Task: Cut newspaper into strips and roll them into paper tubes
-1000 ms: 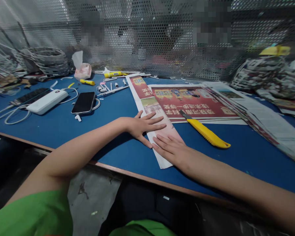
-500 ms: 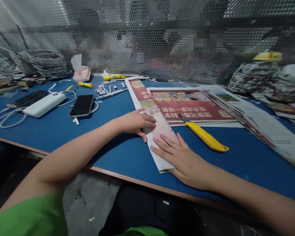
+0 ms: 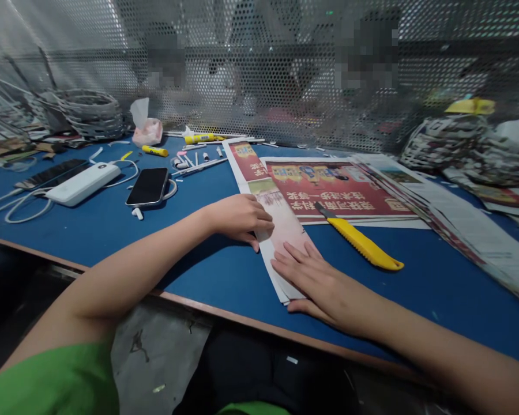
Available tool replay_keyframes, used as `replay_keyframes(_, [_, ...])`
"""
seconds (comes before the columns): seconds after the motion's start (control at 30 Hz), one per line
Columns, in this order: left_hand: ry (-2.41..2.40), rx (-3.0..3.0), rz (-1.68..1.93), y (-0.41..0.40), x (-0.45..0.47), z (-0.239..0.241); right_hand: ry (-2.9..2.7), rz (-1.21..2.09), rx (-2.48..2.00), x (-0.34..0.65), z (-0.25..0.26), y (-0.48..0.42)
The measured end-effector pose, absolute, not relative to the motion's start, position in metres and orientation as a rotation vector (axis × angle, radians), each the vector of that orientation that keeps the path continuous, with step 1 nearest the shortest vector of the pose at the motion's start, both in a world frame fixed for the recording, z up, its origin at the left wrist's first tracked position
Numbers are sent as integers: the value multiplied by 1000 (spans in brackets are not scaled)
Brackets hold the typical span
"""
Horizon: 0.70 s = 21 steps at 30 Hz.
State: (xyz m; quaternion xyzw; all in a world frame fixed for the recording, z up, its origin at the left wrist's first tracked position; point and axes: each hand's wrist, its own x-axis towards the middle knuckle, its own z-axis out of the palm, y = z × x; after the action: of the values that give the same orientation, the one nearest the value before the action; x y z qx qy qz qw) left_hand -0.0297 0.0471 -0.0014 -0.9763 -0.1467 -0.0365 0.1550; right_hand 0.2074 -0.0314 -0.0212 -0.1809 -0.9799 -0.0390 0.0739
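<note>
A long folded strip of newspaper lies slantwise on the blue table, printed red at its far end and pale pink nearer me. My left hand rests on its left edge, fingers slightly bent over the paper and thumb apart on the table side. Lower down, my right hand lies flat across the near end, fingers stretched out and the thumb by the bottom edge. To the right, a yellow utility knife has its blade out, the tip over a red printed newspaper sheet.
A smartphone, a white power bank and cables lie at left. Glue sticks, paper rolls and a tissue pack sit farther back. Newspapers spread at right. Woven baskets stand before a perforated metal screen.
My right hand has shifted slightly right, its thumb now showing at the strip's near end. The left hand's fingers are a little more bent. The camera view has moved slightly.
</note>
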Motion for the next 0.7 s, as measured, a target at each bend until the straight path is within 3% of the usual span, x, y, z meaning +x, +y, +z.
replay_keyframes(0.13, [-374, -2720, -53, 50, -30, -3, -2740, -242, -401, 208, -20, -31])
replay_keyframes(0.37, [-282, -2596, -126, 50, -28, -7, -2717, -62, -548, 211, -11, -31])
replay_keyframes(0.53, [-412, -2442, -417, 49, -19, -5, -2691, -60, -649, 208, -15, -35])
replay_keyframes(0.7, [-538, -2231, -846, 34, -11, 6, -2300, 4, -768, 206, -19, -53])
